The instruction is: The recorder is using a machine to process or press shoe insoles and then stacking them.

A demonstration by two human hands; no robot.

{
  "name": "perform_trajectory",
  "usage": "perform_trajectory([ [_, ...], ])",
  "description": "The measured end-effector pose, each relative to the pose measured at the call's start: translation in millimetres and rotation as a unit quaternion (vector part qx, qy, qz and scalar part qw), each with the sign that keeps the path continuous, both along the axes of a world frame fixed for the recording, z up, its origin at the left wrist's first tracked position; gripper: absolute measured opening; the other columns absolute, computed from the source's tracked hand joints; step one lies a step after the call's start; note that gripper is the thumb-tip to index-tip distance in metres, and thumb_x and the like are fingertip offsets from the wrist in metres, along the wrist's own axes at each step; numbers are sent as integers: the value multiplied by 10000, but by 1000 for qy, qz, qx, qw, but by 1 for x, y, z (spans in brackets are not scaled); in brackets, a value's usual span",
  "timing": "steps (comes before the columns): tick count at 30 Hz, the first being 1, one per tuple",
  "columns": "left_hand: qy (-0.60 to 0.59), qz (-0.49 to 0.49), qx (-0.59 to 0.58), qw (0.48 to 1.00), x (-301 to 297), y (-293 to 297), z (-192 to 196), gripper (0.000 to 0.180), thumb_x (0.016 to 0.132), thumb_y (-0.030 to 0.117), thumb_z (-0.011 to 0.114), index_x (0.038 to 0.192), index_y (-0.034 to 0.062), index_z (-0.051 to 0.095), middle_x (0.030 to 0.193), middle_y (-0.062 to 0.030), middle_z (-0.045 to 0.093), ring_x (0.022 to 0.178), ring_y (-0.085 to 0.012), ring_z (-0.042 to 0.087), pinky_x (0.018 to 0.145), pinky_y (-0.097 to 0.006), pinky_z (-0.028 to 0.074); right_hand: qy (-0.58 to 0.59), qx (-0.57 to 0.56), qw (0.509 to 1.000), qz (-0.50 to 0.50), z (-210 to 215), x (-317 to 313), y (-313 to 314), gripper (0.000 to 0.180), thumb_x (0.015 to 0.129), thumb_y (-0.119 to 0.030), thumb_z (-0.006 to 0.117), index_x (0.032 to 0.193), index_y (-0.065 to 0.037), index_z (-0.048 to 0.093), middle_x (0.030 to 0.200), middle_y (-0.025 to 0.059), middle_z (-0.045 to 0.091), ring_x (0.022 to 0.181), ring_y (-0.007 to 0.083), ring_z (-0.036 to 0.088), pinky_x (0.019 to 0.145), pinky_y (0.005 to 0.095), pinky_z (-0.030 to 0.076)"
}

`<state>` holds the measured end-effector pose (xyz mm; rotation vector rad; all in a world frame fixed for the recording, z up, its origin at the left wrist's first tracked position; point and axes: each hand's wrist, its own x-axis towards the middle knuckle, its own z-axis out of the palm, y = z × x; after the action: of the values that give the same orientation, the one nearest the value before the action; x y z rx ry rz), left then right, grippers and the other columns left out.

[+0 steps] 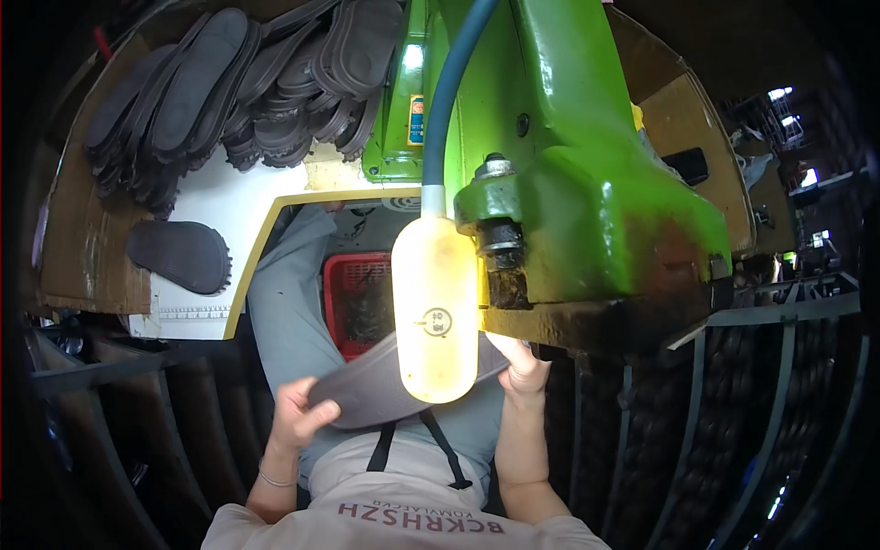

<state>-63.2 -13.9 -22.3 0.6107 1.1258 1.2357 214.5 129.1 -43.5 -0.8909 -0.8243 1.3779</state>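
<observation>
A dark grey-brown shoe sole [365,392] lies across above my lap, slightly blurred. My left hand [302,414] is closed on its left end, with the thumb on top. At the other end, my right hand [522,367] pinches the sole just under the head of a green machine [587,202]. A bright oval lamp [435,312] on a bendable blue neck hides the sole's middle part. Where the sole meets the machine is also hidden.
Several dark soles [203,82] are piled at the back left on a white table [234,197] with a yellow edge. A single sole [180,257] lies nearer. Below the table's cutout stands a red basket [332,307] with dark scraps. Dark racks flank me.
</observation>
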Motion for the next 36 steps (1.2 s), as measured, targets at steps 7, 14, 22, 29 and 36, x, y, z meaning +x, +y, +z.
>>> perform_trajectory([
  [7, 153, -87, 141, 974, 49, 62, 19, 327, 791, 60, 710, 1077, -75, 630, 921, -105, 709, 834, -106, 630, 774, -276, 508, -159, 128, 974, 99, 30, -33, 13, 364, 752, 20, 756, 1093, 15, 628, 1038, 70, 656, 887, 181, 635, 812, 296, 510],
  [14, 226, 21, 272, 935, 74, 113, 8, 150, 735, 15, 640, 865, -59, 653, 831, -163, 698, 700, -252, 691, 672, -319, 544, -158, -57, 973, 156, 27, -31, -77, 436, 800, -38, 739, 1182, 66, 556, 1125, 111, 623, 1028, 168, 588, 922, 326, 463],
  [22, 130, 28, 183, 974, 84, 89, -9, 259, 723, 9, 688, 968, -62, 642, 899, -140, 704, 787, -206, 696, 741, -295, 539, -39, -185, 977, 97, -11, 76, -156, 363, 789, 7, 676, 1124, 89, 563, 1094, 138, 640, 944, 185, 629, 838, 315, 515],
  [29, 9, 12, 137, 990, 99, 97, 6, 354, 750, -47, 728, 1087, -35, 620, 995, -73, 662, 872, -155, 631, 812, -282, 503, -67, -87, 959, -261, 38, 85, -52, 347, 850, -49, 590, 1166, 76, 520, 1020, 115, 609, 922, 195, 610, 844, 306, 493],
  [36, 153, 39, 263, 952, 63, 118, 27, 292, 755, 55, 710, 1006, -75, 638, 906, -138, 689, 798, -166, 660, 767, -299, 532, -19, 71, 996, 47, 34, 99, 55, 380, 917, -91, 526, 1276, 29, 495, 1146, 115, 599, 1022, 178, 594, 903, 306, 470],
])
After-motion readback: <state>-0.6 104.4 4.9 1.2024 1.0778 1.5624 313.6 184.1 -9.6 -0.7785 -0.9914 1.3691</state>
